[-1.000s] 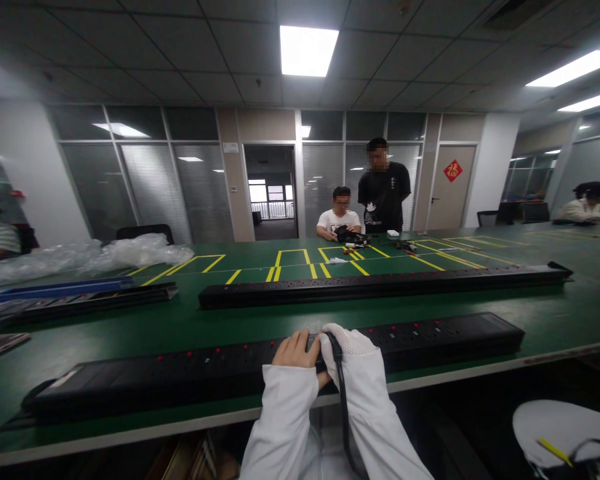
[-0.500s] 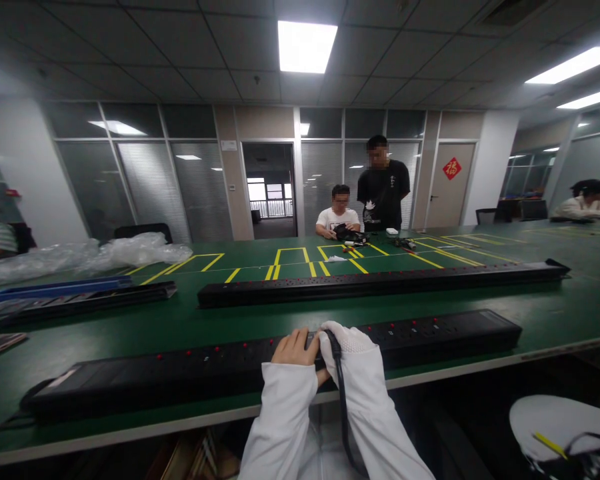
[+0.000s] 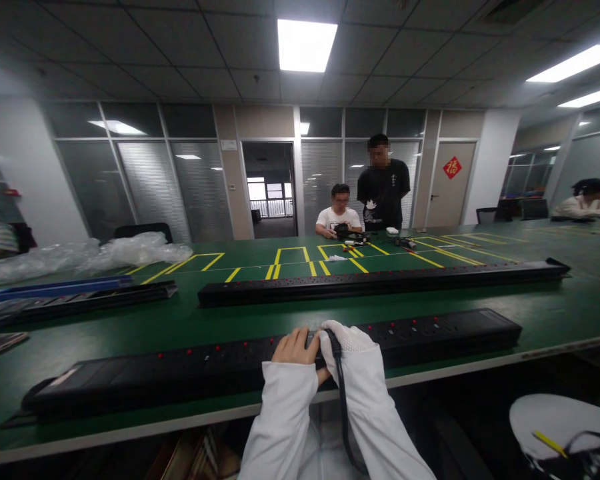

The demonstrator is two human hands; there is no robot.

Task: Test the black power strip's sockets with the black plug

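Note:
A long black power strip (image 3: 180, 373) with red dots and sockets lies along the near edge of the table. My bare left hand (image 3: 296, 347) is closed over its middle, fingers across the top and what looks like the thumb at the front side. Touching it on the right, my right hand (image 3: 347, 339) in a white dotted glove is closed around the end of a black cable (image 3: 344, 407), held against the strip. The cable hangs down between my sleeves; its tip is hidden under my fingers.
Behind lies a second long power strip (image 3: 380, 283) on the green table (image 3: 220, 321). Clear plastic wrap (image 3: 130, 252) and open black and blue channels (image 3: 95, 301) are at left. Two people are across the table, near small parts (image 3: 405, 244). A white stool (image 3: 560, 420) stands lower right.

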